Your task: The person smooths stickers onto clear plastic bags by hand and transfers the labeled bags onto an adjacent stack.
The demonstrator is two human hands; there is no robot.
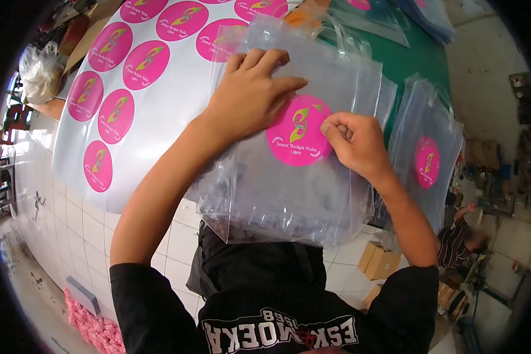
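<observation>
A round pink sticker (298, 133) with a green and yellow emblem and white lettering lies on the front of the top clear plastic bag (277, 200). My right hand (357, 144) pinches the sticker's right edge between thumb and forefinger. Flat on the bag, at the sticker's upper left, rests my left hand (251, 88) with its fingers apart; its thumb is hidden. Several bags are stacked beneath, and clear handles (342, 35) show at the far end. To the left, a white sheet (138, 133) carries several more pink stickers (146, 65), partly covered by the bags.
A second stack of clear bags (404, 127), its top one bearing a pink sticker (427, 162), lies at the right table edge. Green table surface (422, 62) shows behind. A cardboard box (379, 259) stands on the tiled floor; another person (457, 242) is at the far right.
</observation>
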